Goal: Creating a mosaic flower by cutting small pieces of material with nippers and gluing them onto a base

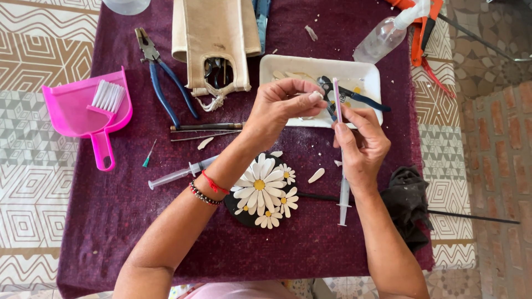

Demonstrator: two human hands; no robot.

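My left hand is raised over the white tray, its thumb and fingers pinched on a small pale tile piece. My right hand holds a thin pale stick upright, close beside the left fingertips. Below my hands lies a dark round piece covered with white daisy mosaic flowers. Loose white petal pieces lie around it on the purple cloth.
Two syringes lie on the cloth. Blue-handled pliers, a pink dustpan with brush, a beige tool pouch, metal rods, a spray bottle, blue nippers in the tray and a dark rag surround the work.
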